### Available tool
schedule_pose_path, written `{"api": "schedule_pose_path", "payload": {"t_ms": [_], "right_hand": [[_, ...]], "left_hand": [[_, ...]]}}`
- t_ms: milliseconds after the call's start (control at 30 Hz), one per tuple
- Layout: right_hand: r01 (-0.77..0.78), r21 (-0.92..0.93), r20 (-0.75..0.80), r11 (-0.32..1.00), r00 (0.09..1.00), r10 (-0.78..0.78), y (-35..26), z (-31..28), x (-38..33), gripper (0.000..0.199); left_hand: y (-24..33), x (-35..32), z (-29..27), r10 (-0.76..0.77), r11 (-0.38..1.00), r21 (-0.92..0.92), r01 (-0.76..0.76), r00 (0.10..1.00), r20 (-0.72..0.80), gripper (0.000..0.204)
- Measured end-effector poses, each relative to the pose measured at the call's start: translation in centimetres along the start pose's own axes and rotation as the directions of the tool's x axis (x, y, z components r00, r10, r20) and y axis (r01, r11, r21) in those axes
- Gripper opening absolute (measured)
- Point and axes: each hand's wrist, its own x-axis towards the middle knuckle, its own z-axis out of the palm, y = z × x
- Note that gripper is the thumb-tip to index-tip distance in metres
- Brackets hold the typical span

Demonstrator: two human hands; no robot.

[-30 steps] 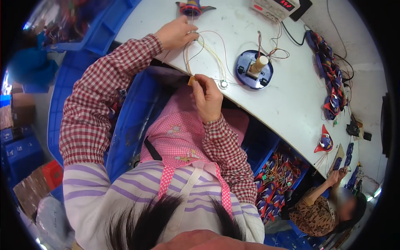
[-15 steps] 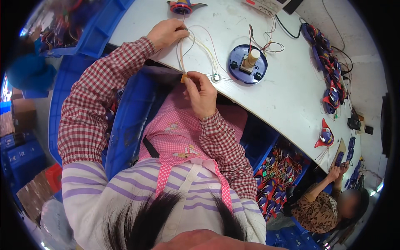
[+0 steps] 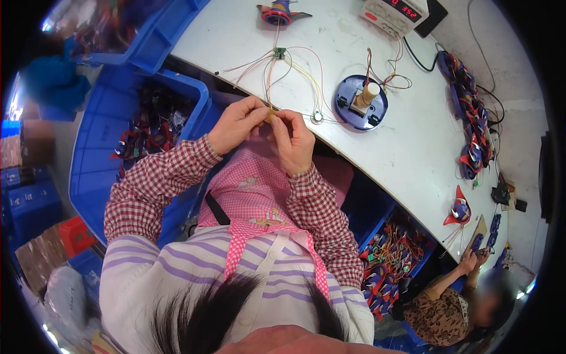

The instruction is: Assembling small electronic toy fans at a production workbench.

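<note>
Circuit board (image 3: 279,53) — green; sleeves (image 3: 318,203) — red-white check; tabletop (image 3: 407,141) white.

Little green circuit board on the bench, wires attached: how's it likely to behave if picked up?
Circuit board: probably light, as it looks small beside the round blue base. Its wires are likely floppy, since they curve loosely over the white table. Lifting may drag the round silver part; yellow wires appear to run to it.

white worktable (image 3: 407,144) | pale wall (image 3: 522,112), right | bright light (image 3: 530,287), lower right
</note>
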Motion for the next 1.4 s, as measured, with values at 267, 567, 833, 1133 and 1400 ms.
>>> {"api": "schedule_pose_path", "payload": {"t_ms": [267,567,833,1133,1400], "right_hand": [[0.088,-0.196,-0.028,0.977,0.995,-0.096,-0.6,0.1,-0.1,0.018],[0.040,-0.246,-0.078,0.969,0.995,-0.060,-1.5,1.4,0.7,0.013],[0.311,-0.721,0.082,0.619,0.926,-0.369,-3.7,0.4,8.6,0.014],[0.208,-0.915,0.196,0.347,0.978,-0.069,1.0,1.6,15.4,0.026],[0.078,-0.885,0.177,0.459,0.968,0.176,0.2,1.8,15.8,0.027]], "left_hand": [[-0.3,0.3,-0.6,0.103,0.992,0.073,-0.103,0.995,0.005,0.012],[-0.2,0.0,-0.8,0.144,0.990,0.001,-0.144,0.989,-0.021,0.011],[-1.1,-0.1,-1.1,-0.003,0.996,-0.085,0.000,0.999,-0.035,0.011],[-1.6,0.5,-1.5,0.028,0.995,-0.094,-0.030,0.999,-0.031,0.010],[-1.3,0.8,-1.9,-0.053,0.971,-0.235,0.043,0.998,-0.036,0.009]]}}
